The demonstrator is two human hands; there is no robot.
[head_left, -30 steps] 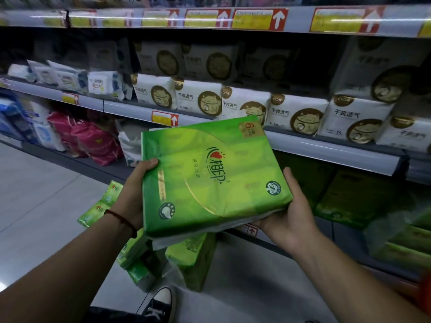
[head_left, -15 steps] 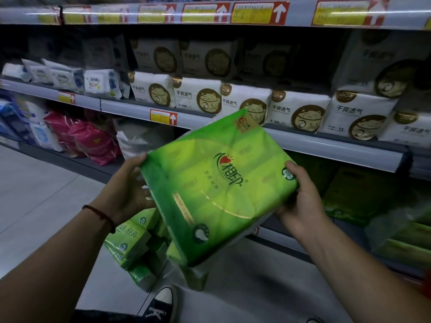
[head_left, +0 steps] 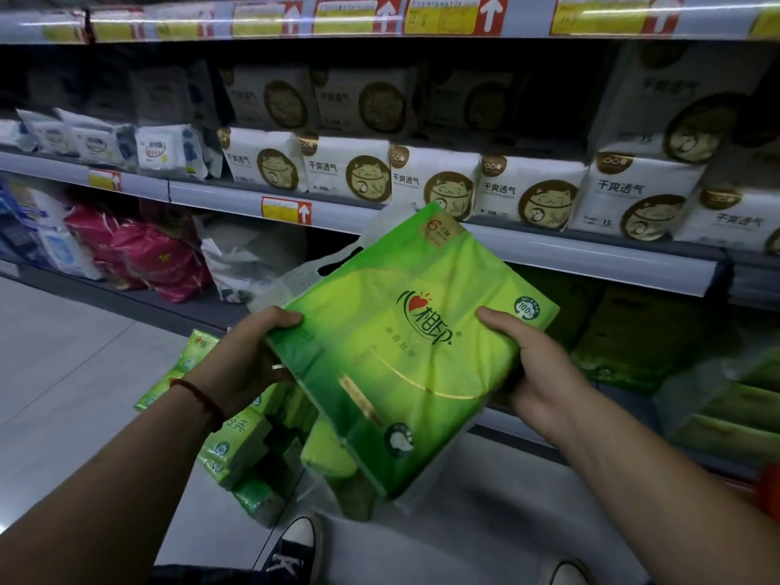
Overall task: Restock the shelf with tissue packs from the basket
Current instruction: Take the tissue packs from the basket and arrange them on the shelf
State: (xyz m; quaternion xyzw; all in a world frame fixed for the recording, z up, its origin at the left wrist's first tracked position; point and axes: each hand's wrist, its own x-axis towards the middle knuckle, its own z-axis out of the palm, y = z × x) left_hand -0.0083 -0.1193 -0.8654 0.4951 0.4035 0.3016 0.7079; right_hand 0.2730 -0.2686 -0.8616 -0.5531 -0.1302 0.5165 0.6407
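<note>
in front of the low shelf [head_left: 523, 420], left hand [head_left: 249, 356] and right hand [head_left: 536, 365] gripped the soft green plastic-wrapped tissue pack [head_left: 405, 352] by opposite edges, which probably needed levelling before sliding in beside the green packs [head_left: 624, 331].

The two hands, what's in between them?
In the head view, a green tissue pack sits tilted between the left hand and the right hand; each hand grips one side.

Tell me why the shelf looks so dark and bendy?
Head view: the wide lens bows the shelf rails; shadow hides the white cat packs at the back; glare streaks the price strip; the green tissue pack in both hands is bright.
</note>
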